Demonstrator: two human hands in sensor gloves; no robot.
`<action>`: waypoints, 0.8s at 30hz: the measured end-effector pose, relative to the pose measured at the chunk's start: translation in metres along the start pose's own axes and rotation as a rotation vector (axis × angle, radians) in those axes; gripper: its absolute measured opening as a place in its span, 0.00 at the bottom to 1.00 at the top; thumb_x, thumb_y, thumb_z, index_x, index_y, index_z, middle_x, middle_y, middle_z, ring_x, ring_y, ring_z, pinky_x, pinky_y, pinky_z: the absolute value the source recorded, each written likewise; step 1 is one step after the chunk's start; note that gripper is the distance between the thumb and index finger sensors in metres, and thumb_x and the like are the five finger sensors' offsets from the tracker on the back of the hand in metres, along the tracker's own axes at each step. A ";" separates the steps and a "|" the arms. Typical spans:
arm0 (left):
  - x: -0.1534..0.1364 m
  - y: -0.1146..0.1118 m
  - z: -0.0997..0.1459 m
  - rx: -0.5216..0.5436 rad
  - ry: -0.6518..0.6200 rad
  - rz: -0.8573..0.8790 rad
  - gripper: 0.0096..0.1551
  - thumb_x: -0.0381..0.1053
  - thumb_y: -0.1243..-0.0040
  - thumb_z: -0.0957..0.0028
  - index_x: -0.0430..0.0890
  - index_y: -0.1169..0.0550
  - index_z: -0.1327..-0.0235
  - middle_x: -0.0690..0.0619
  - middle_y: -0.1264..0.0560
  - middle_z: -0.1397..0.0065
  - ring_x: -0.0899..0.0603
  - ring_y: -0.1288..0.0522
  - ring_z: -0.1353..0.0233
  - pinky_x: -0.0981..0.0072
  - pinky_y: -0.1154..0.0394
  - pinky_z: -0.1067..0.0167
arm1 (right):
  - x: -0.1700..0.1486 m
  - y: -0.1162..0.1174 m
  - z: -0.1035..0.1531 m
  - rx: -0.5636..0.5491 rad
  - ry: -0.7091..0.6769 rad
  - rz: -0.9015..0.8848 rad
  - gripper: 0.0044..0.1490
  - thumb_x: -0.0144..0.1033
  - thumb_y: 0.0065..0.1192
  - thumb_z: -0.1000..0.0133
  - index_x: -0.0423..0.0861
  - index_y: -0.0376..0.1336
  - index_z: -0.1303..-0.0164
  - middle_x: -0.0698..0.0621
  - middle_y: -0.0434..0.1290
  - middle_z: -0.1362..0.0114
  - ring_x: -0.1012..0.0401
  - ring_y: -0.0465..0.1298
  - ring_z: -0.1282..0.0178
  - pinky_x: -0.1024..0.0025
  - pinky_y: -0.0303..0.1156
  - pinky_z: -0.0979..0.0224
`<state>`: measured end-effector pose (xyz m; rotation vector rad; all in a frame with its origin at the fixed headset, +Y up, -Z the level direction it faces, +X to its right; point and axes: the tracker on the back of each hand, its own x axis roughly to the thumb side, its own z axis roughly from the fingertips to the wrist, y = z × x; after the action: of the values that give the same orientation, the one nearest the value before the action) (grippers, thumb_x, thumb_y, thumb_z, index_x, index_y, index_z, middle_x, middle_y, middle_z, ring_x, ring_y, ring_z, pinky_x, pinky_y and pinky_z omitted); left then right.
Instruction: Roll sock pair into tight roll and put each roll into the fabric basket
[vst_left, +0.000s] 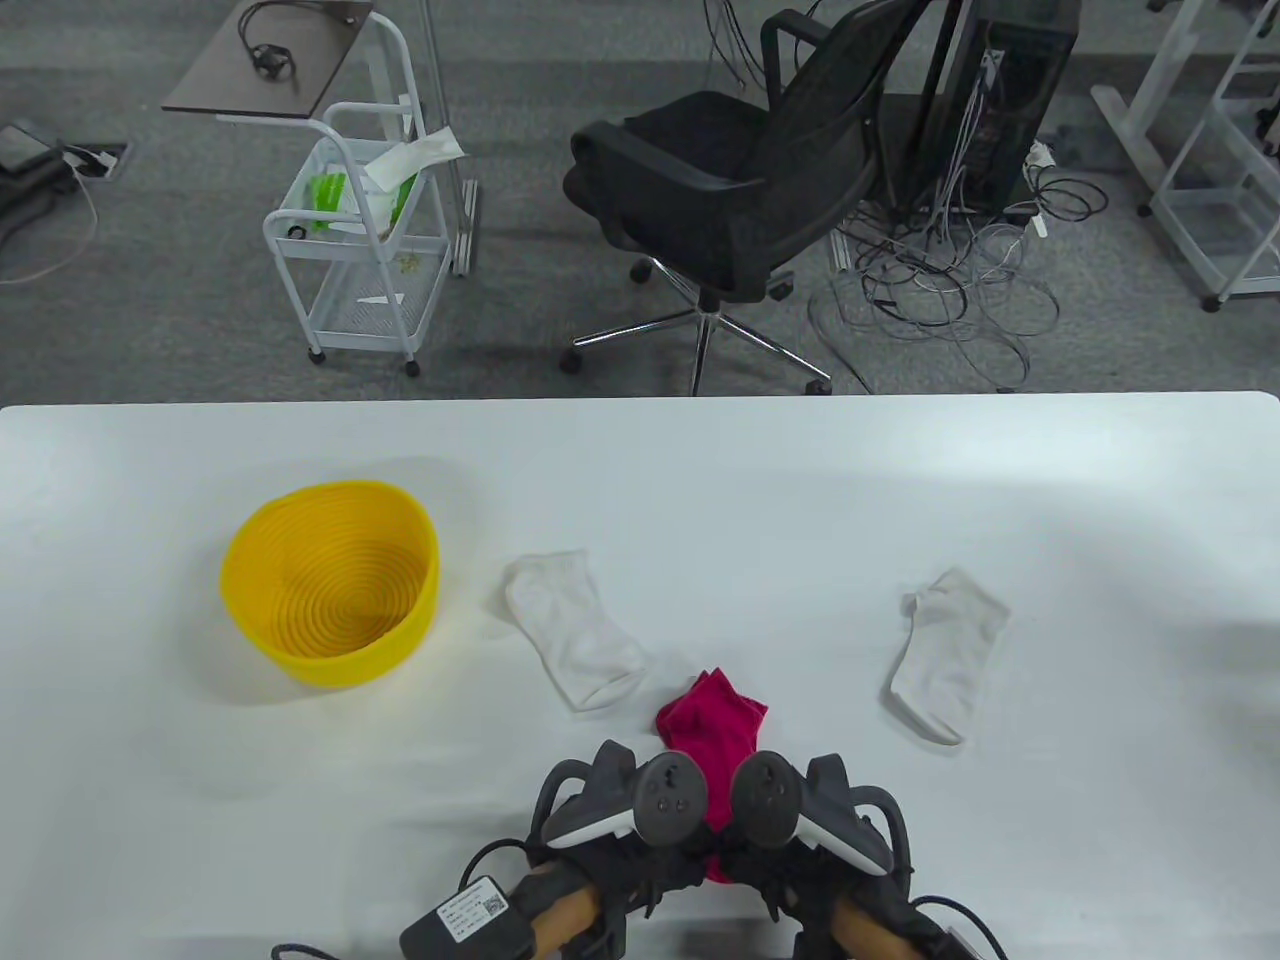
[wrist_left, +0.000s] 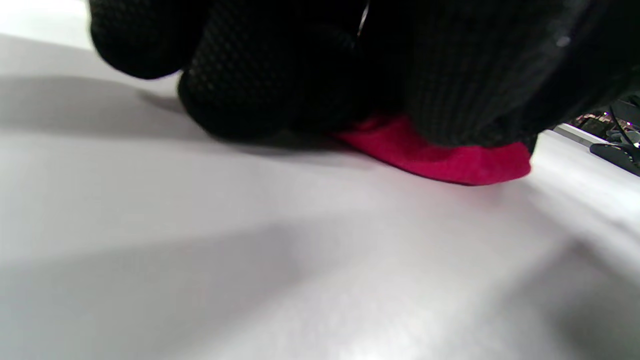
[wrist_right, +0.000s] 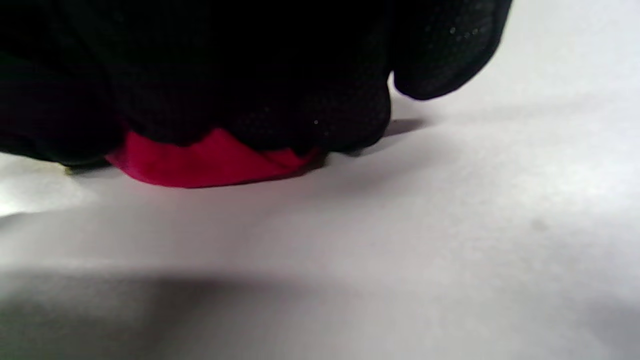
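White table (vst_left: 900, 480): both hands' grips (vst_left: 640, 815) (vst_left: 800, 815) clamp the red socks (vst_left: 715, 725), white socks (vst_left: 575, 630) (vst_left: 945, 655) flanking, yellow basket (vst_left: 330, 585) left.

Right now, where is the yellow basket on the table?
In the table view the basket stands on the left part of the table, just left of a white sock and apart from it.
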<state>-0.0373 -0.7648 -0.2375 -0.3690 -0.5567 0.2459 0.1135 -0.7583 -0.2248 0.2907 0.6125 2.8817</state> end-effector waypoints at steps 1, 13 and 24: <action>0.000 0.000 0.000 0.003 -0.003 0.000 0.22 0.59 0.29 0.64 0.57 0.12 0.56 0.52 0.15 0.53 0.46 0.16 0.58 0.50 0.24 0.49 | -0.002 -0.001 0.000 0.000 0.003 -0.015 0.24 0.52 0.74 0.56 0.58 0.76 0.51 0.58 0.84 0.48 0.62 0.84 0.48 0.52 0.75 0.36; -0.010 -0.001 -0.005 -0.044 0.023 0.097 0.20 0.58 0.33 0.60 0.59 0.13 0.55 0.53 0.16 0.53 0.47 0.18 0.58 0.51 0.25 0.50 | 0.002 -0.016 0.018 -0.076 -0.079 0.085 0.24 0.52 0.77 0.58 0.62 0.76 0.51 0.61 0.84 0.43 0.61 0.84 0.42 0.51 0.75 0.35; -0.010 0.001 -0.003 -0.032 0.047 0.123 0.21 0.60 0.36 0.59 0.57 0.13 0.55 0.53 0.16 0.53 0.46 0.17 0.59 0.51 0.25 0.51 | 0.011 0.004 0.009 -0.090 -0.040 0.209 0.35 0.53 0.80 0.61 0.60 0.71 0.42 0.59 0.78 0.36 0.59 0.80 0.36 0.49 0.72 0.31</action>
<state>-0.0441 -0.7686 -0.2451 -0.4391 -0.4925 0.3459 0.1046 -0.7559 -0.2130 0.4219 0.4687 3.0830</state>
